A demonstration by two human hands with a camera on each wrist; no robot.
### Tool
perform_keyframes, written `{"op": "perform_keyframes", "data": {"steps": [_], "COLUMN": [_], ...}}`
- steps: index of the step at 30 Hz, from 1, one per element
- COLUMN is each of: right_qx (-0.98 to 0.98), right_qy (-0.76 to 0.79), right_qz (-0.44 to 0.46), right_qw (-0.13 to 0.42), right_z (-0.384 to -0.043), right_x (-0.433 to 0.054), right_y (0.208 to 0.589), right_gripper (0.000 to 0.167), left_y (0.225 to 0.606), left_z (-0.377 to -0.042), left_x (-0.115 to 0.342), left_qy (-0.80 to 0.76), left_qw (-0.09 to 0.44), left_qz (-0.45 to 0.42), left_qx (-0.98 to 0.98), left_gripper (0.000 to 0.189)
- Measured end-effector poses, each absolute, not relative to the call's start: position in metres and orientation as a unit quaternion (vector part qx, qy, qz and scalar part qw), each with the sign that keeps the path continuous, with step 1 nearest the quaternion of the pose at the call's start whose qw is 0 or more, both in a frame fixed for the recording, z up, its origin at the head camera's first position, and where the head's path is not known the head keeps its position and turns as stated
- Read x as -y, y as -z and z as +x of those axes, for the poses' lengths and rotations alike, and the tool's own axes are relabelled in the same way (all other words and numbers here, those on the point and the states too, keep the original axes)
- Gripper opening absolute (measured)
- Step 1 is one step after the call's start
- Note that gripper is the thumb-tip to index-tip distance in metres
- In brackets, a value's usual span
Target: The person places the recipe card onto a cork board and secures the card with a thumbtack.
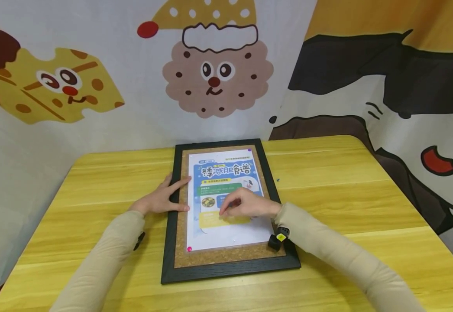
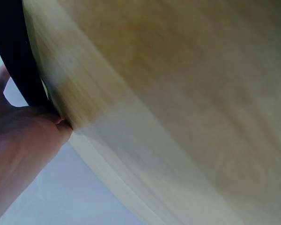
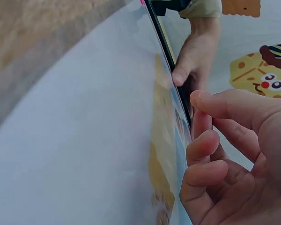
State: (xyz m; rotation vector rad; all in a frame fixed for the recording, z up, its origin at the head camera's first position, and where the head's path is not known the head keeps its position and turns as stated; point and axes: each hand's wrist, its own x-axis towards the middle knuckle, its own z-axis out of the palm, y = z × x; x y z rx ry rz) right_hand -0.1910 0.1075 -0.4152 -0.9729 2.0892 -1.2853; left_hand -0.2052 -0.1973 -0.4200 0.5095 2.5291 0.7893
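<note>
A poster with Chinese print lies on a cork board in a black frame. My left hand rests across the frame's left side, thumb and index finger stretched onto the poster's edge. In the left wrist view, the heel of this hand lies beside the black frame. Over the poster's lower middle is my right hand, its fingers curled. Its thumb and index fingertip meet, and nothing shows between them. A pink pushpin marks the poster's lower left corner, a purple pushpin its upper right.
The board lies on a yellow wood-grain table. A tiny blue piece sits just right of the frame. Behind the table hangs a curtain with cartoon figures. A black wrist camera overlaps the board's lower right.
</note>
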Motion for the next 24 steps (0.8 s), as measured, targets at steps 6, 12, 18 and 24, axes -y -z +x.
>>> {"op": "perform_keyframes", "data": {"steps": [6,12,18,24], "right_qx": [-0.783,-0.798,-0.809,-0.817], "right_qy": [0.462,0.461,0.464,0.468], "right_qz": [-0.345,-0.323,-0.306,-0.282], "right_qw": [0.233,0.213,0.189,0.185], "right_z": [-0.198,-0.204,-0.209,-0.212], "right_x": [-0.122,-0.138,-0.155,-0.17], "right_y": [0.412,0.41,0.407,0.408], "right_gripper": [0.015,0.012,0.012,0.014], "left_y": [0.421,0.422,0.422,0.421], "left_z": [-0.206,-0.207,-0.206,-0.206], "left_x": [0.197,0.197,0.198,0.198], "left_qy": [-0.285,-0.287,-0.286,-0.285], "left_qw": [0.22,0.222,0.221,0.221], "left_qz": [0.184,0.182,0.186,0.184], "left_qx": [-0.915,-0.914,-0.914,-0.914], "left_gripper": [0.097,0.097,0.097,0.097]}}
